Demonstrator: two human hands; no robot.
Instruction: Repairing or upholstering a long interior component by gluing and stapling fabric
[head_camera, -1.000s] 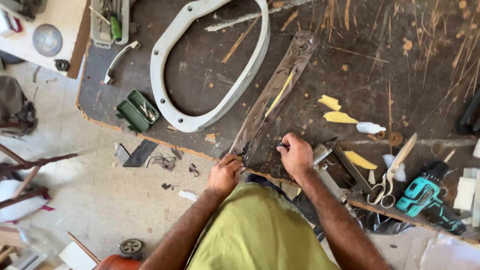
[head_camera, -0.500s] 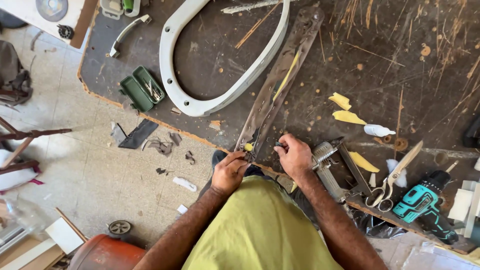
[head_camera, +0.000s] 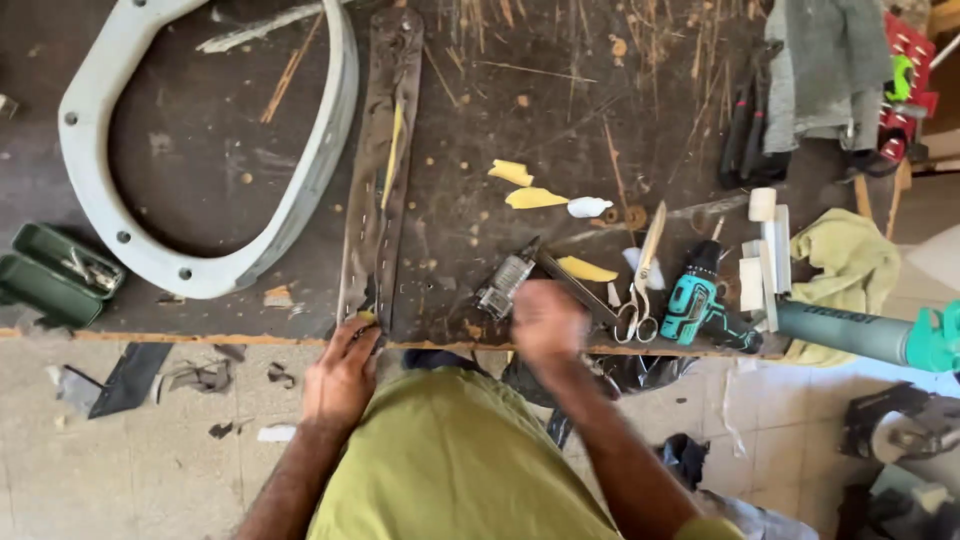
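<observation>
The left hand (head_camera: 342, 375) grips the near end of the one long dark strip (head_camera: 381, 170) at the counter (head_camera: 200, 215) front edge, while the blurred right hand (head_camera: 548, 322) hovers at three o'clock from it, beside a metal tool (head_camera: 508, 283), its grip too smeared to tell. At ten o'clock lies one pale oval frame (head_camera: 320, 170); at nine o'clock one open green case (head_camera: 50, 280) holds small metal bits. At three o'clock one pair of scissors (head_camera: 640, 275) and one teal drill (head_camera: 690, 300) crowd the edge; four yellow scraps (head_camera: 535, 198) lie at one o'clock.
</observation>
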